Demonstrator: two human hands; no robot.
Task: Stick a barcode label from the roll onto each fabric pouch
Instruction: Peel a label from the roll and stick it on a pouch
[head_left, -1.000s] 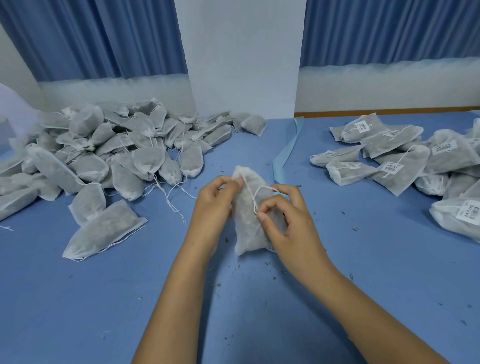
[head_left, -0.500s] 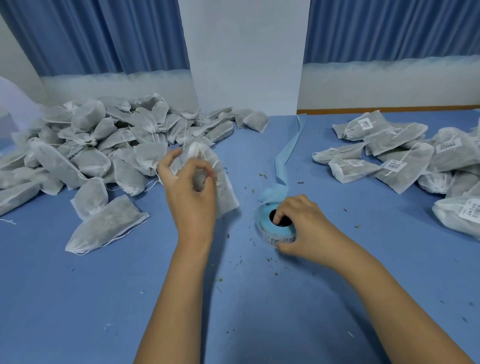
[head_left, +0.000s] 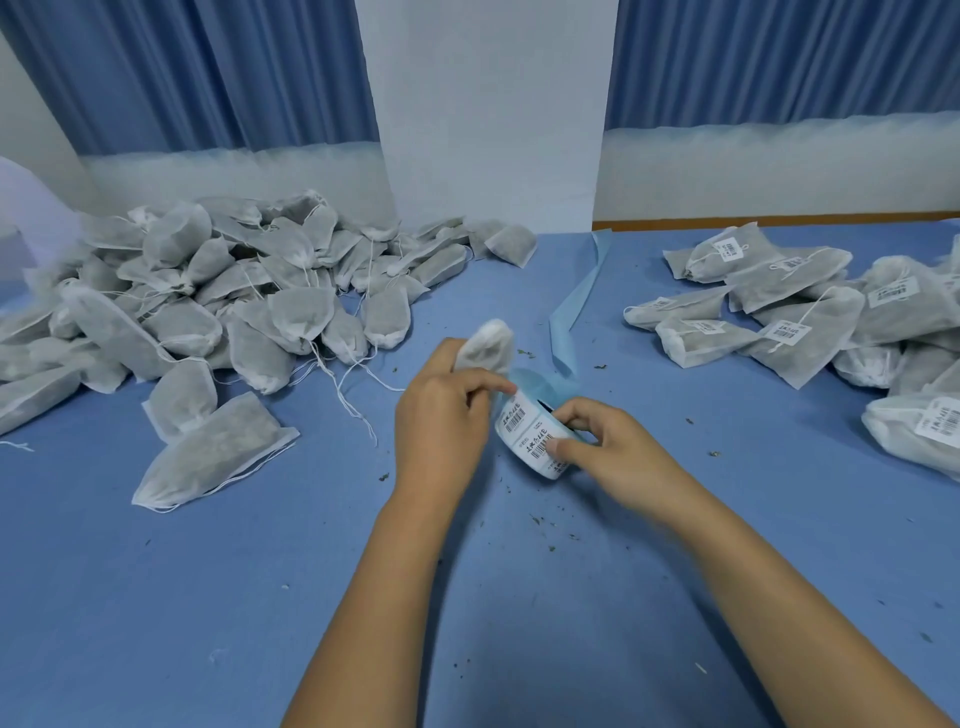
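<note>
The right hand's fingers (head_left: 577, 411) hook into the dark core of the label roll (head_left: 530, 436) and the thumb presses on its outer face, so the right hand (head_left: 610, 454) grips the roll. The roll is tilted low over the worktop (head_left: 260, 597); whether it touches cannot be told. Its white labels carry black barcodes and print on pale blue backing. The left hand's fingers (head_left: 491, 387) curl round a fabric pouch (head_left: 485, 349), whose rounded white end sticks up above the knuckles, and the forefinger reaches across to the roll's upper label. The left hand (head_left: 441, 423) is just beside the roll at the middle of the worktop. A loose backing strip (head_left: 571, 312) trails from the roll toward the wall. To the left lies a heap of unlabelled pouches (head_left: 234, 291), grey-white with drawstrings and dark dried filling showing through. To the right lies a heap of labelled pouches (head_left: 810, 317), each with a barcode label. Dark crumbs dot the blue worktop.
</note>
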